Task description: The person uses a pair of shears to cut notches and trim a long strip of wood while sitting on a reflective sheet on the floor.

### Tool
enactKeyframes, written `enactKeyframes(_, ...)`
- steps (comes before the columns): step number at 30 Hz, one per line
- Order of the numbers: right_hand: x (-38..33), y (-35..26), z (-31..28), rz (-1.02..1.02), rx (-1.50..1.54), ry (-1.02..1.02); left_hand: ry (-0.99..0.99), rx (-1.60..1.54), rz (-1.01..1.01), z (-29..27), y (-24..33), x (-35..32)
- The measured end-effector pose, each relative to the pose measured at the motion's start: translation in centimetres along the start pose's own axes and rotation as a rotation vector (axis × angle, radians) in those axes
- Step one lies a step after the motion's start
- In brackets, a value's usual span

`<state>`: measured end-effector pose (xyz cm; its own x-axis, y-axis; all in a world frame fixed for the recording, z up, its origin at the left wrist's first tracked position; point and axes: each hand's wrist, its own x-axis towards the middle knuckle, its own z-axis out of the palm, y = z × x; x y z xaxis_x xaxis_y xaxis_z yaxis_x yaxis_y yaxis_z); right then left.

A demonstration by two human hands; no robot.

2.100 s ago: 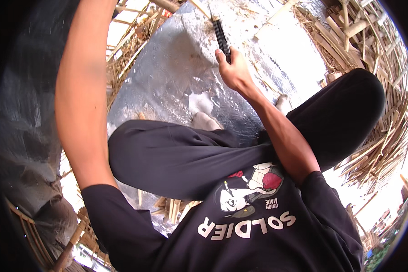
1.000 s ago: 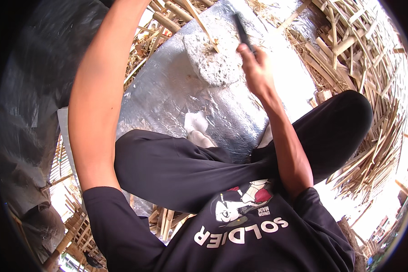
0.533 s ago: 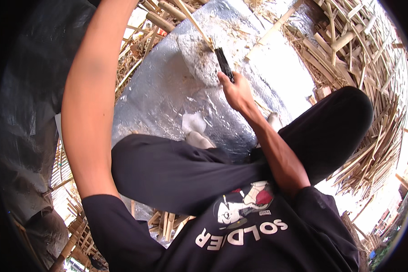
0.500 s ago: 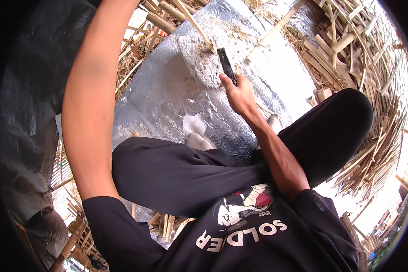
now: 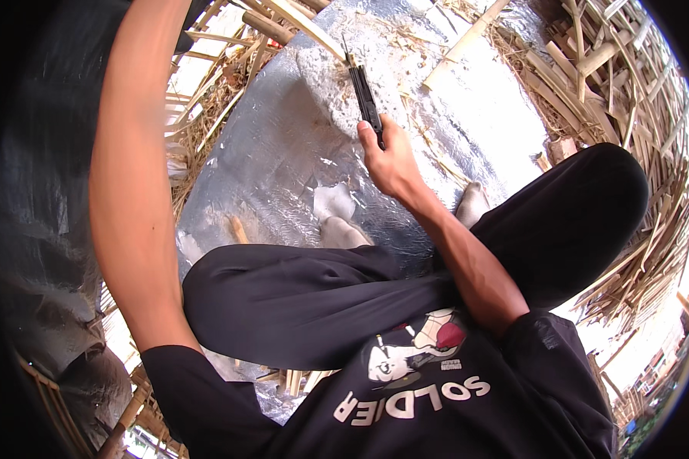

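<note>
My right hand [image 5: 390,157] is closed around a slim black-handled knife [image 5: 366,96], its thin blade pointing away from me. The blade lies at the end of a pale bamboo strip [image 5: 306,27], which slants in from the top left over a rough, whitish stone block [image 5: 321,84]. At this distance I cannot tell whether the blade touches the strip. My left forearm [image 5: 134,153] stretches up along the left side, and its hand is beyond the top edge of the picture.
A shiny silver sheet [image 5: 245,168] covers the ground under the stone. Split bamboo strips [image 5: 628,222] are heaped at the right. Another bamboo stick [image 5: 467,46] lies on the sheet. Dark sheeting [image 5: 46,191] hangs at the left. My bare foot [image 5: 341,233] is near the stone.
My right hand has shifted slightly left, with the knife and its thin blade now reaching farther up along the bamboo strip's end. My left forearm has moved a little left.
</note>
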<state>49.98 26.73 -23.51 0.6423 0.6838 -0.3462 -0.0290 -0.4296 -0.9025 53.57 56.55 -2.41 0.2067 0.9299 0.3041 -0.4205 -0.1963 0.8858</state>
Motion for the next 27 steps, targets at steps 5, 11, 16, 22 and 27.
enactKeyframes(5,0.8,0.0,-1.3,-0.088,-0.268,0.023,-0.050,0.010,0.094,1.3,-0.3,-0.7)
enactKeyframes(11,1.8,-3.3,-5.1,-0.034,-0.382,0.055,-0.054,0.035,0.110,1.7,0.0,-2.2)
enactKeyframes(16,-0.1,-8.4,-7.5,-0.321,0.258,0.340,-0.007,0.074,0.116,0.3,0.1,-0.1)
enactKeyframes(22,0.0,-3.2,-3.6,-0.076,0.149,0.329,0.334,0.268,0.069,-0.4,-0.5,-0.8)
enactKeyframes(27,-0.4,-1.1,-2.1,-0.102,0.071,0.295,0.342,0.264,0.083,0.1,0.1,-1.3)
